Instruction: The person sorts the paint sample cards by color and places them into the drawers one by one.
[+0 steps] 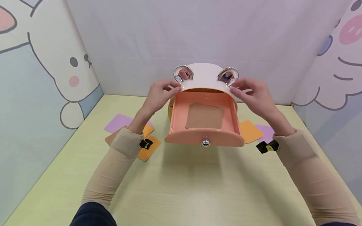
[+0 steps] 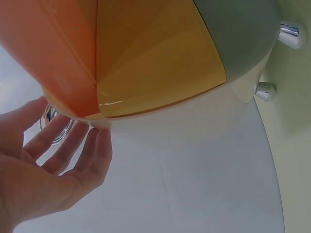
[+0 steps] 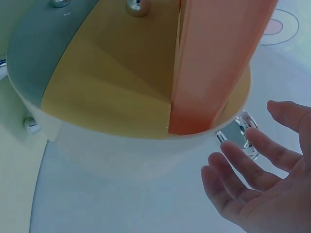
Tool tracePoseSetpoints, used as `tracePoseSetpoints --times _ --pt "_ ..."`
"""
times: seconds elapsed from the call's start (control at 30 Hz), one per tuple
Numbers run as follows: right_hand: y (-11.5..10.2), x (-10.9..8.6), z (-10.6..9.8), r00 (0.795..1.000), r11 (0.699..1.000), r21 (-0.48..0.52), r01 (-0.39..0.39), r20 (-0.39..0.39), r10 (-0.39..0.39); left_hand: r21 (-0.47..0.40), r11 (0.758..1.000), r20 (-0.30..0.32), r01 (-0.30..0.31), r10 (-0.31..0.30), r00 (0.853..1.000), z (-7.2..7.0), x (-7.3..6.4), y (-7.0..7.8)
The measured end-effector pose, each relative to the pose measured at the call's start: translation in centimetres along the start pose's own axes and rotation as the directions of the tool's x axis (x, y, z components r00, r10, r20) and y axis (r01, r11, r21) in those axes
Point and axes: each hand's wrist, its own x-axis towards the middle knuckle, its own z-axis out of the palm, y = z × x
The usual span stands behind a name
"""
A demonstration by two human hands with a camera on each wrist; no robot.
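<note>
A small rounded cabinet with a white shell [image 1: 206, 73] and silver ring-shaped ears stands on the table. Its top coral drawer [image 1: 205, 137] is pulled out toward me, and a brown card [image 1: 205, 117] lies inside. Below it, a yellow drawer [image 2: 160, 63] and a grey-green drawer [image 2: 238, 34] are pushed in. My left hand [image 1: 161, 96] has its fingertips at the shell's upper left edge, under the left ear [image 1: 183, 74]. On the other side, my right hand [image 1: 256, 97] is beside the right ear [image 1: 228, 76], its fingers loosely bent with nothing between them.
Left of the cabinet lie orange cards [image 1: 149, 148], a purple card [image 1: 117, 122] and a brown card, partly behind my left arm. To the right are an orange card [image 1: 250, 131] and a purple card [image 1: 265, 132]. Cartoon-printed panels border the table [image 1: 191, 203].
</note>
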Motion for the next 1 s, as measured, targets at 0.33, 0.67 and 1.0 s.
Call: tracePoseSetpoints --times 0.33,0.67,1.0 --pt "1.3 0.5 1.1 0.998 0.998 -0.017 -0.054 -0.021 0.054 0.031 0.999 -0.025 0.042 -0.041 0.999 -2.4 -1.2 -0.4" --pt "1.7 0.7 1.5 0.991 0.991 -0.025 -0.131 0.027 0.131 0.194 0.971 -0.045 0.142 -0.135 0.990 -6.3 -4.2 -4.5" --pt "2.1 0.4 1.1 0.987 0.988 -0.038 -0.152 0.049 0.154 0.394 0.871 0.132 0.293 -0.369 0.920 -9.9 -7.5 -9.5"
